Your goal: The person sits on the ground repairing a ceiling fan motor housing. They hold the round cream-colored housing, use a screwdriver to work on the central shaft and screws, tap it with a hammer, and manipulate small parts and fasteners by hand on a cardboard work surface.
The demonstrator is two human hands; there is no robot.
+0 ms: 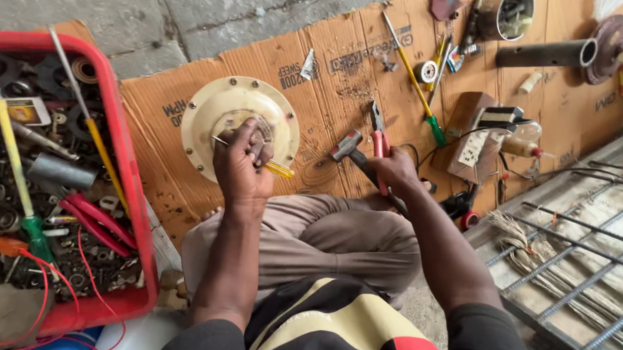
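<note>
On the cardboard (342,93) at ten o'clock, the left hand (243,162) pinches a yellow screwdriver (274,167) on the round cover (239,124), so press it steady while the right hand (393,167), at two o'clock, grips the hammer (348,147) tight.

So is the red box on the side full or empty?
Full. The red crate is packed with metal parts, wires and screwdrivers, piled near its rim.
</note>
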